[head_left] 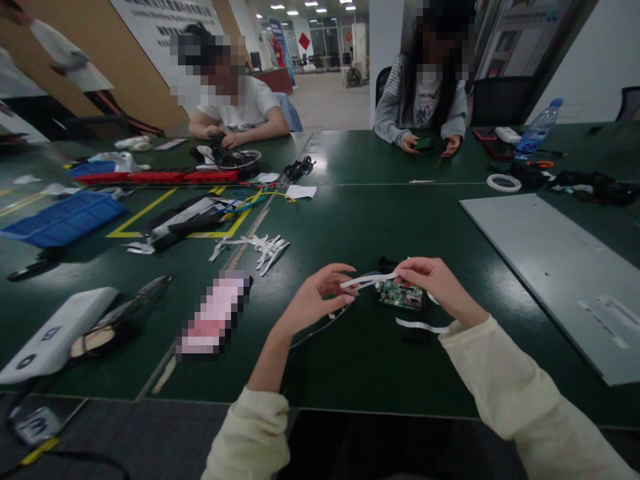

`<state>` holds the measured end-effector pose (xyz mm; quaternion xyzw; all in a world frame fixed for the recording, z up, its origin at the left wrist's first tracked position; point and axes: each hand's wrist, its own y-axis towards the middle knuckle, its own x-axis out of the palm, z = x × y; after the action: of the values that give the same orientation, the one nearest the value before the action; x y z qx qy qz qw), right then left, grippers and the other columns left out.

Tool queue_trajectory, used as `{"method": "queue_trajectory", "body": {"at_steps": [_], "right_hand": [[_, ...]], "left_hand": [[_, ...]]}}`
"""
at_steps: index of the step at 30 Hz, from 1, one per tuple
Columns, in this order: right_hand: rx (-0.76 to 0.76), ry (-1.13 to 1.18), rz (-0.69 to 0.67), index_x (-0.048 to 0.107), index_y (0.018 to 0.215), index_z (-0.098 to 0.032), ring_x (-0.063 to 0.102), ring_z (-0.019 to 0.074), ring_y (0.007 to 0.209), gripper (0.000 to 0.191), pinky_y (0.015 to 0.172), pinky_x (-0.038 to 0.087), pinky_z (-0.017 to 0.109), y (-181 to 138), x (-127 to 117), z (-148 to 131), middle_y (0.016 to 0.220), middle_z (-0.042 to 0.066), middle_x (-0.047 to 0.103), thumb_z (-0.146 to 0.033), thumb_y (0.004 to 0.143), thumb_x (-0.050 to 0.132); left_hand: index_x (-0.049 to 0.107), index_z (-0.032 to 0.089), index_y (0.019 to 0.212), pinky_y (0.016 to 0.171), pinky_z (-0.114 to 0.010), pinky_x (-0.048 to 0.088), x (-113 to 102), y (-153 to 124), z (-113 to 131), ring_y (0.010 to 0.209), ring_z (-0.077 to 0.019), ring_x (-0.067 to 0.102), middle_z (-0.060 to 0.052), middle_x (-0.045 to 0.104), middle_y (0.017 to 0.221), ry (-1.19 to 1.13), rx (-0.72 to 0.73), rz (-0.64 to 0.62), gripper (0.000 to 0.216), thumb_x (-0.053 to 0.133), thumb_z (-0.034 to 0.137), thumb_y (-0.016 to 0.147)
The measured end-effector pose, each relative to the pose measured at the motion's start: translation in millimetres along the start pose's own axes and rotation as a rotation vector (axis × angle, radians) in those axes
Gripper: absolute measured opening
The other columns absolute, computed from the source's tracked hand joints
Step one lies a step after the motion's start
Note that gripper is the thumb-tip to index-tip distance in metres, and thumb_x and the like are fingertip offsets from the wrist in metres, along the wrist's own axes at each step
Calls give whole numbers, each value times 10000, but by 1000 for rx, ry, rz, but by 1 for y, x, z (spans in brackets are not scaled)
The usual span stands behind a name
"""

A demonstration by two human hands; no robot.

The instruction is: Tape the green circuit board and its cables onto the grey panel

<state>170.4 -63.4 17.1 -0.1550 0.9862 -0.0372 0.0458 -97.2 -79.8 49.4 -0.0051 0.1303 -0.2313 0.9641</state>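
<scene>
My left hand (315, 297) and my right hand (434, 281) hover just above the dark green table (350, 227), each pinching one end of a narrow white strip (369, 280) stretched between them. Under the strip lies a small green circuit board (400, 295) with a thin cable trailing to the left. A second white strip (421, 326) lies on the table just below my right wrist. Both my sleeves are cream coloured.
A pile of white strips (265, 247) lies further out to the left. A grey panel (560, 273) fills the right side. A white device (55, 333), a blue tray (60, 220) and cables sit at left. Two people sit across the table; a water bottle (537, 130) stands far right.
</scene>
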Motion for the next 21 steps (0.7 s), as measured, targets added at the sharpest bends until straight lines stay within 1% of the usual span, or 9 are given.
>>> {"method": "queue_trajectory", "body": {"at_steps": [2,6,9,11,16,19,21], "right_hand": [[7,8,2,701,908,-194,594,163,850,293,793,466,343,0,-1,1,899,30,659,-442,754,667],[8,23,1,701,911,-201,597,160,845,285,797,466,346,0,-2,0,889,25,660,-434,750,674],[15,30,-2,703,911,-205,600,155,833,282,793,468,342,0,-2,0,896,25,662,-433,746,680],[21,29,3,705,903,-204,601,156,827,286,785,471,340,0,-2,1,898,27,663,-437,737,686],[23,43,-6,709,887,-207,600,154,827,270,775,472,332,1,-1,3,888,25,663,-428,734,689],[16,52,-6,708,873,-201,598,148,817,267,773,468,328,1,-1,3,869,22,663,-429,736,687],[17,46,-10,709,878,-198,597,148,822,271,777,465,328,1,-2,3,868,22,664,-429,736,688]], "left_hand": [[505,227,1164,902,-401,491,0,0,-1,969,-187,644,-52,661,1077,-4,40,6,441,666,196,755],[591,209,1007,965,-437,456,0,1,-4,1027,-191,614,-49,642,1117,109,100,11,218,629,217,793],[621,208,991,972,-451,451,0,3,-7,1016,-189,609,-42,645,1112,205,108,-4,181,598,224,812],[630,207,988,965,-440,457,0,5,-10,999,-182,612,-36,653,1077,234,114,-2,175,588,221,819],[642,186,898,893,-374,489,-1,8,-16,913,-164,622,-32,667,965,292,114,18,106,579,243,835],[631,181,893,850,-355,499,-1,7,-16,871,-158,620,-31,665,938,320,111,26,113,576,266,842],[621,181,906,848,-352,499,0,7,-14,867,-156,619,-30,663,941,318,118,35,124,573,280,846]]}}
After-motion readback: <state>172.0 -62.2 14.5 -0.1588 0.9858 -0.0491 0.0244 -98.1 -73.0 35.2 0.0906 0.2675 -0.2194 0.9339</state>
